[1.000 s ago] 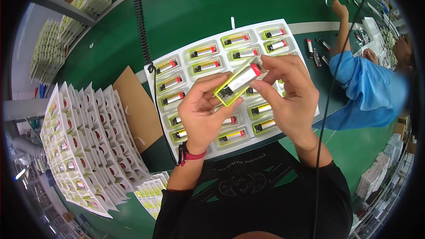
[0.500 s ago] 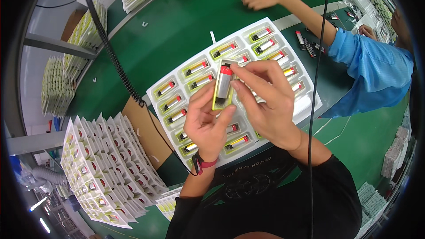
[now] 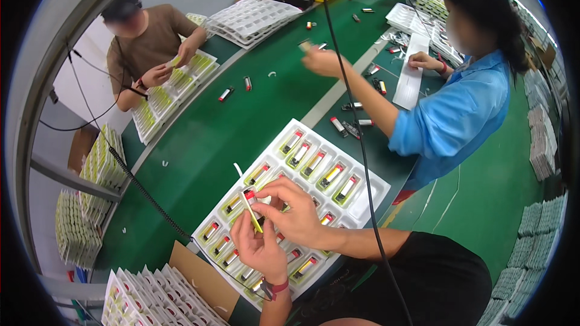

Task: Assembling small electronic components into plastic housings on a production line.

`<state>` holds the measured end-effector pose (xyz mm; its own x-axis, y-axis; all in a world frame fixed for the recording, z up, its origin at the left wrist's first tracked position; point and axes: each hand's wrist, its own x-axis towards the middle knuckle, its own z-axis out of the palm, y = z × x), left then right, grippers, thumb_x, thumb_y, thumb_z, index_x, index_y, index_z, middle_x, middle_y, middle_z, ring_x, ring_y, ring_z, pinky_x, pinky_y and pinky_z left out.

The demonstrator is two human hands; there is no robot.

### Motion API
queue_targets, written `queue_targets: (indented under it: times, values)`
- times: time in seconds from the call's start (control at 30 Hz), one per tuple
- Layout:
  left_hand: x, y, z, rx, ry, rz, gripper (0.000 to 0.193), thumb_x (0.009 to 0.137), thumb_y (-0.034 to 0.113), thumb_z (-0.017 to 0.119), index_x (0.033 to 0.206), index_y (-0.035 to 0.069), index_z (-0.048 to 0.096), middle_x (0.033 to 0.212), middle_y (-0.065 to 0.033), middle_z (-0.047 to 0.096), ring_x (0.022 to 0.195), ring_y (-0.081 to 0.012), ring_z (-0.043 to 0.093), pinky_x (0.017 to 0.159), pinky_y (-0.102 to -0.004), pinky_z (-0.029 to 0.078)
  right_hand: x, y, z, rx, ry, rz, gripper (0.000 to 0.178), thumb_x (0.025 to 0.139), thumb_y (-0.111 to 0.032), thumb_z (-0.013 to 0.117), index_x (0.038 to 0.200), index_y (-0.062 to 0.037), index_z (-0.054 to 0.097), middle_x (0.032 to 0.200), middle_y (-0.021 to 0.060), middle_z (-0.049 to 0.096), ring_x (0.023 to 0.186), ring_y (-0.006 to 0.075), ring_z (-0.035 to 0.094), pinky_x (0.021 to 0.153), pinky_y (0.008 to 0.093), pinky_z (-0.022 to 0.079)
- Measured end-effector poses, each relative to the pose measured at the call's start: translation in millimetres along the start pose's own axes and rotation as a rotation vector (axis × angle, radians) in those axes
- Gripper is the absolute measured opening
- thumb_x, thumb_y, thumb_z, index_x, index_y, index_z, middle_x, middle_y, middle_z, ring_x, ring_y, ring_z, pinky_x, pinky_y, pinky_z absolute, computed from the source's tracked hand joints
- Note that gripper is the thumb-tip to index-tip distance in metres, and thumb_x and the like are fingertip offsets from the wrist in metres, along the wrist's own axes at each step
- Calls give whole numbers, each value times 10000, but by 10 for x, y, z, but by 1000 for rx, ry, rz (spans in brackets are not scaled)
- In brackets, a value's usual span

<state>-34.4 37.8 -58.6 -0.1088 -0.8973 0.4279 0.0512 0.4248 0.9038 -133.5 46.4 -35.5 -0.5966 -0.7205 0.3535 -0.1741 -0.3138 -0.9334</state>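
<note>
At the near left, a stack of filled white trays [image 3: 151,302] stands beside a brown cardboard sheet [image 3: 202,278]. To the right, the left hand [image 3: 266,253] grips the near end of a yellow-green case [image 3: 255,221] above a loaded tray [image 3: 364,200], while the right hand [image 3: 296,214] pinches at the red-ended cell [image 3: 251,195] in it. A lopsided press from the right thumb could tip the cell out. Its red end points far and slightly left, the long axis apparently tilted upward, though fingers partly hide it. At the right, a co-worker's blue sleeve [image 3: 450,124] borders the green table [image 3: 290,84].
</note>
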Motion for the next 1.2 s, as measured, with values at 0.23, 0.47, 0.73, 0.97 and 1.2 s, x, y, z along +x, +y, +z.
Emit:
queue_targets:
  times: [0.23,0.47,0.73,0.97,1.2]
  values:
    - [23,107,-106,-329,-32,-319,396,993,-1,483,1370,-116,441,1320,-202,555,1191,-247,566,1043,-418,449,-8,-92,-72,-2,-102,38,437,793,-19,783,1194,-13,608,992,66,577,695,88,601,609,227,498]
    - [3,213,-120,-313,-52,-323,389,981,-25,515,1364,-77,473,1314,-187,575,1186,-219,580,1043,-370,454,-9,-143,-99,-89,-53,-112,482,757,-20,774,1212,-27,617,1039,98,587,720,152,607,600,257,493]
    - [90,254,-369,-78,-300,-365,353,960,9,607,1307,-40,568,1187,-102,655,1030,-124,625,835,-250,504,316,-168,-516,-399,-703,-16,489,787,-114,796,1227,-15,607,1006,97,601,722,186,606,651,287,515]
    - [49,178,-591,158,-435,-379,294,951,31,621,1242,-14,607,1006,-121,704,784,-133,674,699,-273,546,190,-151,-532,-438,-922,40,258,894,-200,701,1049,-11,617,812,198,657,765,403,660,662,464,493]
    - [-49,82,-501,404,-479,-265,230,941,8,599,1170,11,627,951,-120,688,740,-167,676,672,-285,532,-94,98,-598,-485,-765,-82,232,906,-183,675,1043,0,634,875,183,664,804,406,655,690,463,504]
